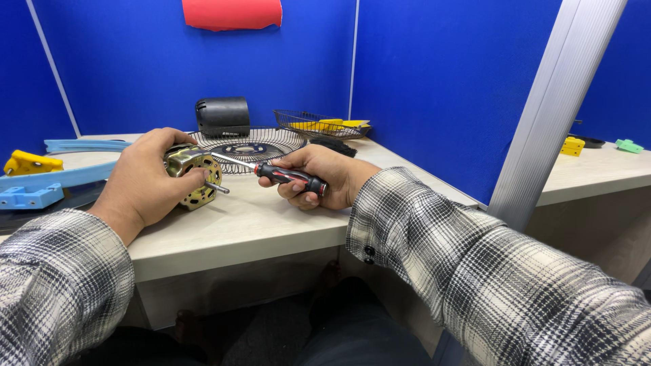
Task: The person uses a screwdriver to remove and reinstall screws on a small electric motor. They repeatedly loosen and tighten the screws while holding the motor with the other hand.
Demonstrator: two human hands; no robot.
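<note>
Holding a small fan motor (192,175) upright on the pale desk (271,224), the left hand (146,179) wraps around its brass-coloured casing, fingers curled closed over the top and back, thumb against the front face. Motor shaft points out toward the right hand.

Item, right hand (324,177): closed in a fist grip on the red-and-black handle of a screwdriver (271,171). Blade runs leftward from this hand and its tip meets the motor's upper front face, seemingly at a fastener; the exact seat of the tip is too small to tell.

State of work, as judged: motor stands apart from the other fan parts, so separation from the housing looks done; work on the casing screws appears in hand, with the casing closed and in one piece.

Pose: both forearms in checked sleeves rest forward over the desk edge, wrists level, hands near each other.

Beyond the left hand: wire fan guard (247,146) lying flat, black motor cover (222,116) behind it. Beyond the right hand: wire basket (319,124) with yellow pieces. Outward of the left hand: light blue plastic parts (61,177) and a yellow part (28,163).
</note>
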